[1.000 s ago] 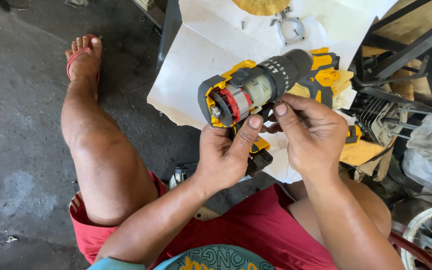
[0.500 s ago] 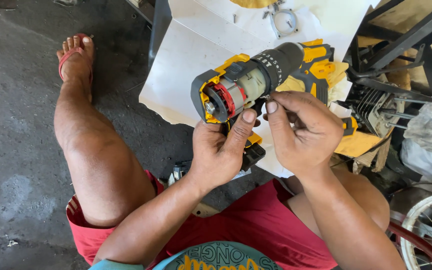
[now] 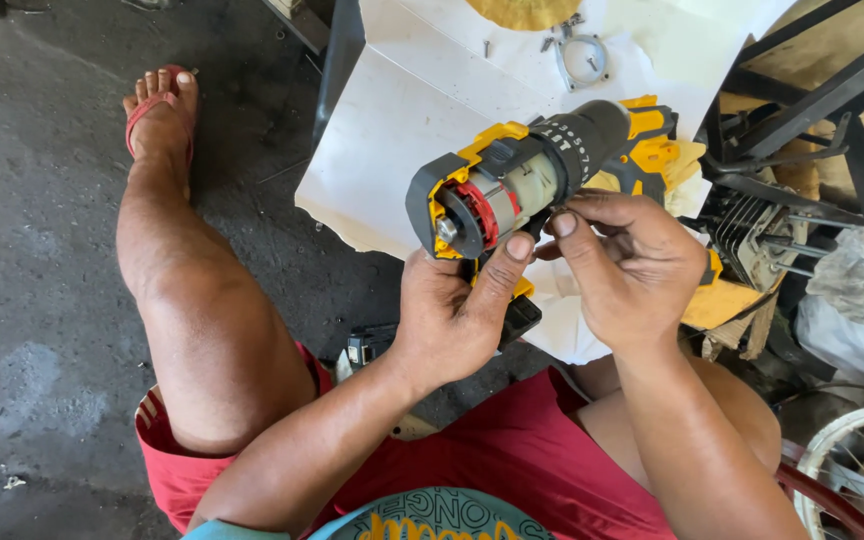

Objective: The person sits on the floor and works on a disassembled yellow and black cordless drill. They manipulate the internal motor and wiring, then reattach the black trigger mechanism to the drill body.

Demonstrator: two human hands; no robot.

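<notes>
A yellow and black cordless drill with one side of its shell off shows its red and grey motor. My left hand grips the drill's handle from below, thumb up against the motor. My right hand sits beside it on the right, fingertips pinched at the drill body just under the motor; I cannot see what they pinch. The drill hangs above a white sheet.
A metal ring part and small screws lie on the white sheet, with a yellow disc at its far edge. A dark metal frame and engine part stand right. My bare leg stretches left on grey concrete. A wheel rim is lower right.
The drill and both hands have stayed together; the view has shifted slightly. My right fingertips have moved a little along the drill body under the motor.
</notes>
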